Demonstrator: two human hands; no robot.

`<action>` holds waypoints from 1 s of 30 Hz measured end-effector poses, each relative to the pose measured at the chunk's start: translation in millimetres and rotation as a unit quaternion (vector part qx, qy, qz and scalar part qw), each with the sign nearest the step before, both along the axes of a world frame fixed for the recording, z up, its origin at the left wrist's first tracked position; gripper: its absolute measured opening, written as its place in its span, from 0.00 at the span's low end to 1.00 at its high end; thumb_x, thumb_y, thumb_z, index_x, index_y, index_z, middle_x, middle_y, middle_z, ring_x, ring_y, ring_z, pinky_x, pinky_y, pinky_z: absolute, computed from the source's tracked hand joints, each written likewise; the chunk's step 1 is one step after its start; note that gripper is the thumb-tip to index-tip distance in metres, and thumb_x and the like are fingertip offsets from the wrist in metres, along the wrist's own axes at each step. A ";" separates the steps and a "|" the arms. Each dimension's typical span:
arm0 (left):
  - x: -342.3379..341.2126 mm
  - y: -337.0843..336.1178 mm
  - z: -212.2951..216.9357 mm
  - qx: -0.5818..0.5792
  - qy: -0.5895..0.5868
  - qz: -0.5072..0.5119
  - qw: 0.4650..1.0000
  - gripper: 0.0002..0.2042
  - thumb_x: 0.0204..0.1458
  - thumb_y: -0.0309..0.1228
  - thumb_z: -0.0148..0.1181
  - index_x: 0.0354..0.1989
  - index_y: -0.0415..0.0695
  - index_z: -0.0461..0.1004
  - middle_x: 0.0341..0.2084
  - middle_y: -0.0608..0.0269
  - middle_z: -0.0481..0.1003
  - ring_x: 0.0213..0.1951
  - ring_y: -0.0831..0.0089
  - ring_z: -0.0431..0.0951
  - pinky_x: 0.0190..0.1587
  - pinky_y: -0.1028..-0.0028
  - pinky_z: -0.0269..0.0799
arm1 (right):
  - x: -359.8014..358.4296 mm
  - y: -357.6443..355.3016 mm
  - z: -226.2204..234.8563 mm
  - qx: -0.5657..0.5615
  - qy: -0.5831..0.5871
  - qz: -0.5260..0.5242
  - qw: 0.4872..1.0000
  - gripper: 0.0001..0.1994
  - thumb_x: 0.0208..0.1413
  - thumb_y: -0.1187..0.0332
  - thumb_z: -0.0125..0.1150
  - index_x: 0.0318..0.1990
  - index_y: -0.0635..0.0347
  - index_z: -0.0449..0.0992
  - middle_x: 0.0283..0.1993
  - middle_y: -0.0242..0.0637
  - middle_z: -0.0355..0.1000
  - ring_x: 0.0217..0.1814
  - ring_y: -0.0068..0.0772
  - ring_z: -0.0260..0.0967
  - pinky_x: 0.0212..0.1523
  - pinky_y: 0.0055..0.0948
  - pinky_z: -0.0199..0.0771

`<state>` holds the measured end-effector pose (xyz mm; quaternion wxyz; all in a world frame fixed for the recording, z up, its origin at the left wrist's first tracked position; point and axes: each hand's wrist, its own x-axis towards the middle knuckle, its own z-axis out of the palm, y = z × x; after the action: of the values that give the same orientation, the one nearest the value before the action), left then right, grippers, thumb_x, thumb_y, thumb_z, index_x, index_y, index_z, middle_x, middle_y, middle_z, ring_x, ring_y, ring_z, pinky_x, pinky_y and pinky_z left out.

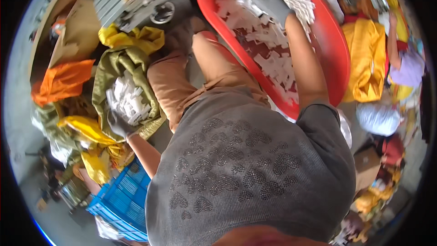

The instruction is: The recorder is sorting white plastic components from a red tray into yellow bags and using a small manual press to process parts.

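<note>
My right hand (pixel 268 3), in a grey glove, reaches into a long red tub (pixel 336 61). Its fingers are stretched out over a heap of small white strip-like pieces (pixel 275 70). On the other side, my left hand (pixel 119 125), also gloved in grey, is at the near left rim of an olive-green sack (pixel 104 79). It seems closed on the sack's edge, though its fingers are partly hidden. Similar white pieces (pixel 128 99) lie in a pile inside the sack, right beside that hand. The sack stands against my left leg, the tub by my right.
A grey metal machine with a round wheel (pixel 162 12) stands ahead. Left are a cardboard box (pixel 75 36), an orange bag (pixel 63 79) and yellow bags (pixel 98 166). A blue crate (pixel 120 196) sits behind my left arm. Beyond the tub are a yellow sack (pixel 366 59) and another person (pixel 407 68).
</note>
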<state>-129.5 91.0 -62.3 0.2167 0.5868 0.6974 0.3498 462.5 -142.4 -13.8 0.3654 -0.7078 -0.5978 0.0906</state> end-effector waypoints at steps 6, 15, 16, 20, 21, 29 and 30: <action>-38.4 8.8 -42.6 -0.007 -0.006 -0.034 0.999 0.16 0.57 0.35 0.52 0.46 0.36 0.73 0.43 0.55 0.75 0.42 0.67 0.75 0.46 0.72 0.70 | -36.0 -183.5 -135.5 -0.296 0.173 -0.307 0.888 0.19 0.53 0.60 0.53 0.52 0.53 0.69 0.44 0.46 0.72 0.46 0.44 0.71 0.48 0.35 0.69; 63.3 2.4 -17.7 0.021 -0.021 -0.259 0.965 0.13 0.55 0.30 0.52 0.45 0.35 0.74 0.41 0.60 0.76 0.41 0.73 0.75 0.47 0.75 0.69 | -108.8 -194.8 -152.1 -0.498 -0.149 -0.185 0.834 0.30 0.44 0.59 0.62 0.58 0.43 0.63 0.61 0.32 0.59 0.58 0.41 0.62 0.53 0.41 0.67; 64.0 3.8 -19.4 0.017 -0.022 -0.268 0.963 0.13 0.56 0.30 0.52 0.45 0.35 0.74 0.40 0.60 0.76 0.41 0.73 0.75 0.47 0.76 0.70 | -111.0 -190.4 -155.1 -0.450 -0.140 -0.187 0.862 0.32 0.42 0.58 0.63 0.58 0.43 0.62 0.61 0.34 0.59 0.58 0.42 0.61 0.55 0.42 0.64; 71.3 -1.4 -22.1 -0.020 -0.085 -0.267 0.960 0.13 0.56 0.30 0.51 0.45 0.35 0.74 0.39 0.60 0.76 0.41 0.73 0.75 0.47 0.75 0.70 | -109.3 -163.8 -174.7 -0.316 -0.063 -0.274 0.906 0.33 0.41 0.56 0.63 0.59 0.43 0.61 0.58 0.37 0.62 0.55 0.44 0.64 0.50 0.45 0.68; 75.1 -5.7 -19.4 -0.018 -0.084 -0.267 0.960 0.13 0.56 0.30 0.51 0.45 0.35 0.74 0.39 0.60 0.76 0.41 0.73 0.75 0.47 0.75 0.70 | -109.1 -150.3 -169.9 -0.314 -0.063 -0.274 0.907 0.33 0.41 0.56 0.63 0.59 0.43 0.61 0.58 0.37 0.62 0.55 0.44 0.64 0.50 0.45 0.68; 85.8 -19.5 -5.2 -0.031 -0.060 -0.284 0.956 0.13 0.56 0.29 0.51 0.45 0.35 0.73 0.40 0.60 0.76 0.42 0.73 0.74 0.48 0.75 0.68 | -98.4 -85.8 -165.3 -0.355 0.041 -0.350 0.866 0.31 0.47 0.47 0.59 0.57 0.48 0.61 0.55 0.44 0.62 0.56 0.46 0.64 0.49 0.46 0.69; 84.9 -21.2 -3.8 -0.026 -0.041 -0.285 0.957 0.13 0.56 0.29 0.51 0.45 0.35 0.73 0.39 0.60 0.76 0.42 0.73 0.74 0.48 0.75 0.68 | -96.4 -80.5 -164.3 -0.357 0.087 -0.389 0.845 0.31 0.46 0.47 0.60 0.56 0.49 0.62 0.56 0.43 0.61 0.57 0.45 0.64 0.50 0.45 0.69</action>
<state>-44.6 69.8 -66.2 0.3510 0.7403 0.5010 0.2789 366.1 -222.9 -178.0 0.1434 -0.9531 -0.1653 0.2091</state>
